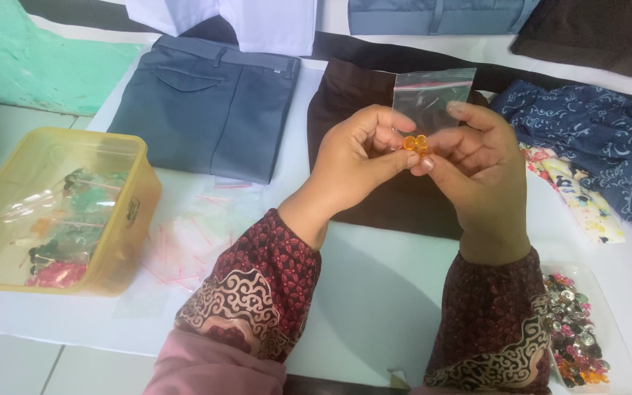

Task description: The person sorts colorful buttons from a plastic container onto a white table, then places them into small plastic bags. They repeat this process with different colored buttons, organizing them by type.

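1. White cloth covers the table (374,292), which stands on a pale tiled floor beside a green painted wall (9,51)
2. Both hands are raised over the middle of the table, fingertips meeting
3. The left hand (356,157) is curled narrow, thumb and forefinger pinched on small orange beads (415,143)
4. The right hand (477,157) pinches the same beads from the other side, and its fingers also hold a small clear zip bag (433,88) that stands upright just behind the beads
5. The beads sit between the two sets of fingertips, in the air above a folded dark brown garment (352,102)
6. Both forearms wear dark red sleeves (265,285) with a cream swirl pattern
7. Grey folded trousers (213,102) lie to the left of the brown garment, well apart from the hands
8. A yellow plastic tub (122,219) stands at the left edge of the table, holding small clear packets of green, pink and orange bits
9. Loose clear zip bags with red strips (184,249) lie flat on the cloth between the tub and the left sleeve
10. A blue patterned cloth (587,139) is bunched at the right, with a pale floral cloth (579,197) beneath it
11. A clear tray (616,322) of mixed shiny beads sits at the lower right, just beside the right sleeve
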